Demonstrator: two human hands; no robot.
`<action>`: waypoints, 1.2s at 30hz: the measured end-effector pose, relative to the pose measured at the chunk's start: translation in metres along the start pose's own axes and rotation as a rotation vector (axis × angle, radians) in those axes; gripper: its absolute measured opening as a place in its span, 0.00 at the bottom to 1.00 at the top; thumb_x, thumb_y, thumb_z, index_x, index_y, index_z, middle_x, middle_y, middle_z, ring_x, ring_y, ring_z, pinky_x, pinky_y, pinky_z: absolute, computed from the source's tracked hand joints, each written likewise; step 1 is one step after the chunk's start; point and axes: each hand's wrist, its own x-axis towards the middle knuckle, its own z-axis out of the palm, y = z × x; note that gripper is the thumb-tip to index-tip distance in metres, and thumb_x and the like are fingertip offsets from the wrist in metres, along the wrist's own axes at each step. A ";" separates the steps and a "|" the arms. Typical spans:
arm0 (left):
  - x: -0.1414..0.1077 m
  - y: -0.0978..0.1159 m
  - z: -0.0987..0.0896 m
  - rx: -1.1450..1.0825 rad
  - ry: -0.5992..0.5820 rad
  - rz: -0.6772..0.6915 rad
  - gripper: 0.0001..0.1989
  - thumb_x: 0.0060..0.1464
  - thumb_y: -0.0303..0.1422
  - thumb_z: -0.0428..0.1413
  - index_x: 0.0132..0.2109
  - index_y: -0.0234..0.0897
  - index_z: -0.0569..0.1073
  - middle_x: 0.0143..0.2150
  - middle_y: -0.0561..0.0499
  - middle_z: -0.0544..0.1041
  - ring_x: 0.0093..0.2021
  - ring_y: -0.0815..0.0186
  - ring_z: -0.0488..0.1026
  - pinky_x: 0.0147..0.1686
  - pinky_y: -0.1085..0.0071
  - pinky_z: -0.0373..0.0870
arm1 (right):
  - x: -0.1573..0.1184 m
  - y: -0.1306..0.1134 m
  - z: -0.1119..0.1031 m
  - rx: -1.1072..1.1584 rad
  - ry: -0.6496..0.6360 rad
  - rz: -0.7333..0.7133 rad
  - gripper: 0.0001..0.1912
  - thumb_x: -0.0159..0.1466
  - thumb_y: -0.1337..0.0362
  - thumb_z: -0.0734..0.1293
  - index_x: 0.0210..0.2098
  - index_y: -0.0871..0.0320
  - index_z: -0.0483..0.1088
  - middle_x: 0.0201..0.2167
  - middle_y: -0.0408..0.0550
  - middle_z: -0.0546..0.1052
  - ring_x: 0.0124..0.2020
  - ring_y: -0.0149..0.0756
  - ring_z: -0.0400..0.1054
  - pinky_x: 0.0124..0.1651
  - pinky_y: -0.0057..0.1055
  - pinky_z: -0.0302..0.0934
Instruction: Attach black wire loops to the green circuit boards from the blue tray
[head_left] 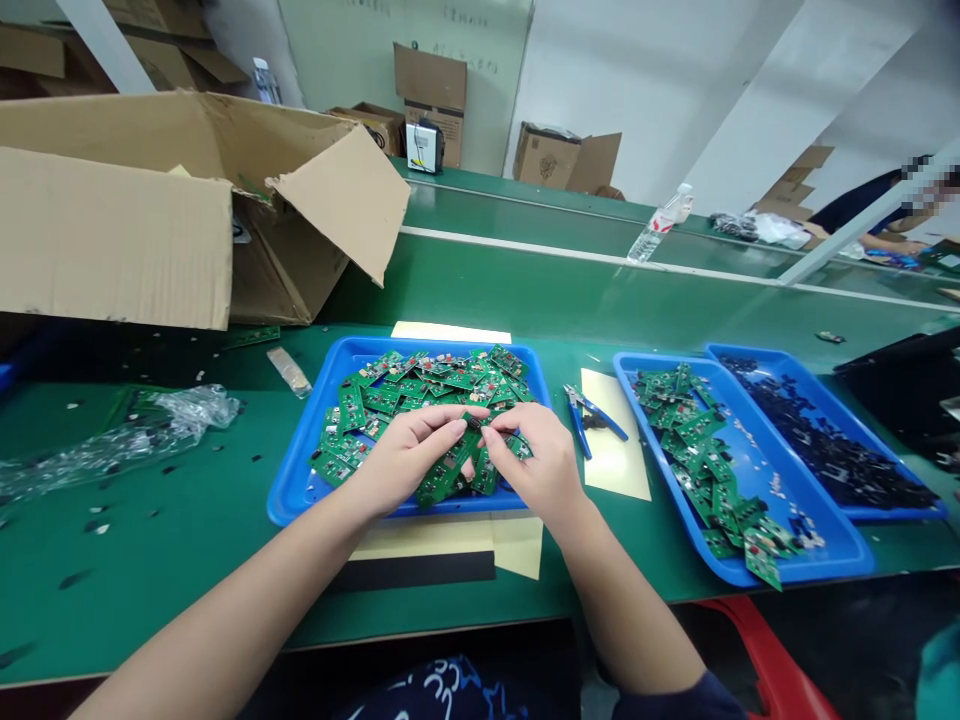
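My left hand (409,455) and my right hand (538,458) meet over a blue tray (289,480) heaped with green circuit boards (420,372). Between them is one green circuit board (444,478), gripped by the left thumb and fingers. The right thumb and forefinger pinch at its upper edge, where something small and dark shows; fingers hide its shape. Just right of the tray, blue-handled cutters (592,415) lie spread on a sheet of yellow paper (619,470).
A second blue tray (814,570) holds boards and small white parts; behind it, another (896,512) carries black parts. An open cardboard box (112,230) stands at left above plastic wrap (180,420). A water bottle (660,225) sits on the ledge. Someone (862,210) works at far right.
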 end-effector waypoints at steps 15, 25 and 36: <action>0.004 0.004 -0.002 -0.143 -0.017 -0.272 0.13 0.48 0.39 0.58 0.26 0.32 0.74 0.20 0.52 0.74 0.21 0.72 0.69 0.25 0.76 0.67 | -0.001 0.009 0.002 -0.046 0.012 -0.012 0.19 0.64 0.69 0.58 0.55 0.55 0.64 0.29 0.45 0.76 0.30 0.34 0.69 0.40 0.36 0.67; 0.002 0.001 -0.005 -0.084 -0.212 -0.203 0.12 0.48 0.39 0.59 0.30 0.33 0.76 0.24 0.52 0.75 0.27 0.71 0.70 0.32 0.74 0.67 | -0.001 0.007 0.002 -0.030 0.153 -0.225 0.19 0.61 0.75 0.60 0.49 0.51 0.66 0.37 0.48 0.76 0.39 0.37 0.71 0.50 0.45 0.64; 0.001 -0.001 -0.011 0.669 0.206 0.707 0.12 0.50 0.28 0.59 0.44 0.40 0.73 0.40 0.48 0.73 0.43 0.64 0.71 0.44 0.65 0.70 | 0.001 -0.002 -0.005 0.209 0.156 -0.017 0.04 0.59 0.70 0.63 0.33 0.56 0.68 0.30 0.47 0.74 0.34 0.36 0.70 0.37 0.37 0.68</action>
